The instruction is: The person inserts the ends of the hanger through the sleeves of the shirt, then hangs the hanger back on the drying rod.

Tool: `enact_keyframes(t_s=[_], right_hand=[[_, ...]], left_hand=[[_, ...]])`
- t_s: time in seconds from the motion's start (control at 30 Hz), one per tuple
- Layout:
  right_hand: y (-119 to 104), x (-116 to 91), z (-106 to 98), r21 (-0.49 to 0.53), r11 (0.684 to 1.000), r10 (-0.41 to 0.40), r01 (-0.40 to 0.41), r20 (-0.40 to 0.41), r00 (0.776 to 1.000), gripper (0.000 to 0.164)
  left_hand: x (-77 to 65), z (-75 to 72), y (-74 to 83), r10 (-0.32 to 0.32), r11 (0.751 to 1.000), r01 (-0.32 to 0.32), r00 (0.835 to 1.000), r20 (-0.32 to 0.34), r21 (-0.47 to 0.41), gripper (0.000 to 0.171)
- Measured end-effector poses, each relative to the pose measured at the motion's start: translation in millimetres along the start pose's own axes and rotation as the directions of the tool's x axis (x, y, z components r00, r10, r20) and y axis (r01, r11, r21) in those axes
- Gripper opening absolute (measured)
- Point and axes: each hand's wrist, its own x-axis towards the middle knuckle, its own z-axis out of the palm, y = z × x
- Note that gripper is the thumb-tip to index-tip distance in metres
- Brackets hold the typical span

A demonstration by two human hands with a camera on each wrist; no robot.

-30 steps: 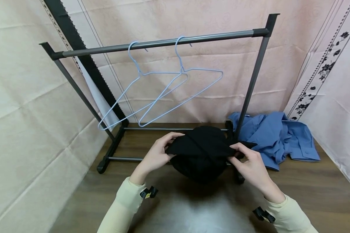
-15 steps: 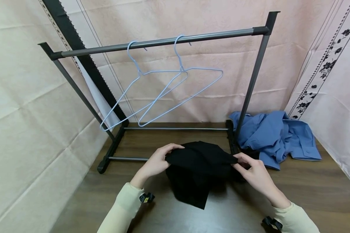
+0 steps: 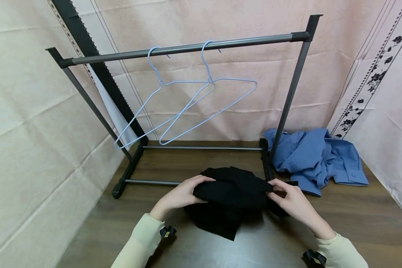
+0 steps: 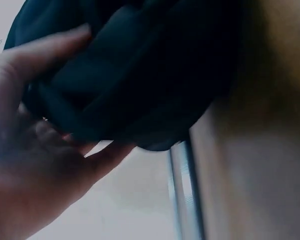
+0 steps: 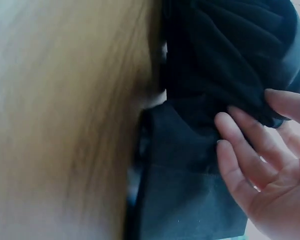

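Observation:
A crumpled black cloth garment [image 3: 232, 190] hangs between both hands just above the wooden surface, one corner drooping toward me. My left hand [image 3: 184, 193] grips its left side, thumb over the top and fingers beneath; the left wrist view shows the dark fabric [image 4: 140, 75] bunched in that grip. On the other side, my right hand [image 3: 289, 197] pinches the garment's right edge between thumb and fingers. In the right wrist view a flat, straight-edged part of the black cloth [image 5: 189, 195] hangs below the fingers. The garment's exact kind is hard to tell from its folds.
Behind the garment stands a dark metal clothes rack [image 3: 248, 43]. Two light blue wire hangers, a left one [image 3: 139, 111] and a right one [image 3: 232, 104], hang overlapping from its bar. A crumpled blue shirt [image 3: 321, 158] lies by the rack's right foot. Pale cloth walls [image 3: 37, 130] enclose the space.
Both hands have lowered the black garment and drawn it nearer to me. A flap of it has dropped down in front. The left hand has shifted slightly inward.

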Motion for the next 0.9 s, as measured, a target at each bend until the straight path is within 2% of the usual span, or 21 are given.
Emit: enact_keyframes(t_s=[0.1, 0.2, 0.33, 0.43, 0.53, 0.63, 0.77, 0.83, 0.9], right_hand=[[-1, 0, -4, -0.017, 0.999, -0.049, 0.048, -0.052, 0.997, 0.025], [-4, -1, -10, 0.004, 0.998, -0.069, 0.07, -0.123, 0.99, 0.026], [-9, -1, -20, 0.027, 0.998, -0.059, 0.065, -0.195, 0.979, 0.025], [-12, 2, -25, 0.012, 0.998, -0.056, 0.06, -0.206, 0.977, 0.024], [-9, 6, -24, 0.0, 0.998, -0.055, 0.056, -0.179, 0.982, 0.025], [-1, 9, -16, -0.024, 0.996, -0.085, 0.083, -0.109, 0.99, 0.042], [6, 8, -2, -0.027, 0.994, -0.104, 0.105, 0.038, 0.994, 0.077], [7, 6, 4, -0.02, 0.995, -0.091, 0.093, 0.111, 0.99, 0.085], [6, 5, 10, -0.026, 0.996, -0.081, 0.087, 0.169, 0.982, 0.086]], left_hand=[[-7.6, -8.3, 10.0, -0.024, 0.998, 0.023, 0.999, 0.024, 0.057, 0.075], [-16.6, -16.6, 20.1, -0.037, 0.997, 0.034, 0.998, 0.047, 0.068, 0.082], [-24.7, -25.8, 30.3, -0.023, 0.999, 0.022, 0.999, 0.039, 0.043, 0.081], [-24.6, -30.2, 32.9, -0.008, 1.0, 0.008, 1.0, 0.002, 0.03, 0.075], [-20.7, -31.7, 28.0, -0.011, 1.0, 0.01, 0.999, -0.034, -0.012, 0.071], [-17.9, -27.6, 17.5, -0.057, 0.997, 0.055, 0.997, -0.044, -0.055, 0.075], [-16.8, -14.5, 6.0, -0.149, 0.988, 0.149, 0.989, 0.011, -0.046, 0.086], [-15.9, -6.4, 2.3, -0.169, 0.985, 0.17, 0.985, 0.047, -0.029, 0.09], [-14.3, 2.1, 0.6, -0.178, 0.983, 0.18, 0.981, 0.079, -0.021, 0.092]])
